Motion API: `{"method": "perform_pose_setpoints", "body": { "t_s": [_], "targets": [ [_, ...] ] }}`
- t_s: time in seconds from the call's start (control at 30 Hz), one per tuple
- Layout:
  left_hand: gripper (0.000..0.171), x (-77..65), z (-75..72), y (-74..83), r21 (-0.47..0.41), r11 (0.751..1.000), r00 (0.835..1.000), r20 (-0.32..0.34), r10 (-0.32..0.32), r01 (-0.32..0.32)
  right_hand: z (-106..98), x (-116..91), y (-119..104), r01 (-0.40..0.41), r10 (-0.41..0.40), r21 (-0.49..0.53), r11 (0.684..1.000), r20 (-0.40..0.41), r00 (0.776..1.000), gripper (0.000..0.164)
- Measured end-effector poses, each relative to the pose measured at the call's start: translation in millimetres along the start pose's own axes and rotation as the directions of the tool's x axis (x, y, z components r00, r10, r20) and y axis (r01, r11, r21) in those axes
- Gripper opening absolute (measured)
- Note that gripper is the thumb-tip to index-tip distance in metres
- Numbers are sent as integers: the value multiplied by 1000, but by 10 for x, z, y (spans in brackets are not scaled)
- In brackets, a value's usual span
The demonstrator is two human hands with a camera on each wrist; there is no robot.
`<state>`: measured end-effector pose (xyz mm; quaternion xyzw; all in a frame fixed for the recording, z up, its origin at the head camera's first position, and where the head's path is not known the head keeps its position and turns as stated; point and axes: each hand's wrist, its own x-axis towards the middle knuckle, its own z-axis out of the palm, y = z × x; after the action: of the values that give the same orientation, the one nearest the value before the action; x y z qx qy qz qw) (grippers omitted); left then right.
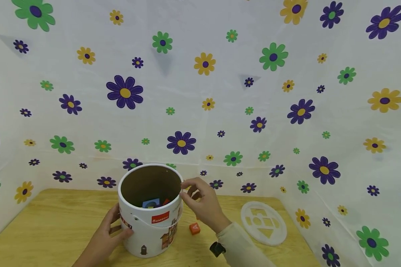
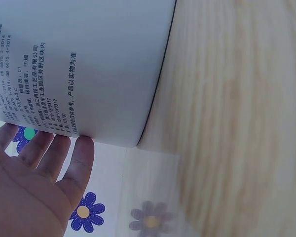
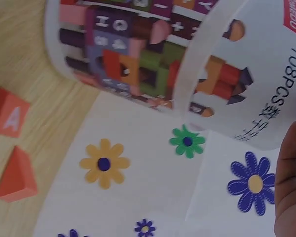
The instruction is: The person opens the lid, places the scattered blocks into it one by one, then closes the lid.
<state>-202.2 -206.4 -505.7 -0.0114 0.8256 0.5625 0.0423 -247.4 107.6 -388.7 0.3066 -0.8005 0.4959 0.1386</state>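
A white bucket (image 1: 138, 231) with printed pictures of blocks stands upright on the table, its top uncovered. My left hand (image 1: 108, 231) holds its left side, thumb across the front; in the left wrist view the fingertips (image 2: 83, 148) lie against the printed wall. At the right of the rim, my right hand (image 1: 204, 204) pinches the edge with thumb and forefinger. Inside the bucket lie a blue piece (image 1: 151, 203) and a red piece (image 1: 166, 201); deeper contents are hidden. A strap handle (image 3: 195, 59) hangs down the bucket's front.
A red block with a letter A (image 1: 194, 228) and a red triangular block (image 3: 18, 177) lie right of the bucket. Farther right, a round white lid with shaped holes (image 1: 280, 231) rests flat on the wooden table (image 1: 46, 226). Flower-patterned sheeting (image 1: 187, 89) encloses the back and sides.
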Motion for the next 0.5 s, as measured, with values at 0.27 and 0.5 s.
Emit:
{"method": "perform_pose_setpoints", "body": {
  "t_s": [0.27, 0.5],
  "targets": [
    [104, -18, 0, 26, -11, 1000, 1000, 6, -4, 4, -173, -279, 440, -57, 56, -62, 996, -12, 998, 23],
    [103, -11, -4, 12, -19, 1000, 1000, 14, 1, 0, -298, -568, 959, -266, 278, -80, 961, 236, 931, 27]
  ]
}}
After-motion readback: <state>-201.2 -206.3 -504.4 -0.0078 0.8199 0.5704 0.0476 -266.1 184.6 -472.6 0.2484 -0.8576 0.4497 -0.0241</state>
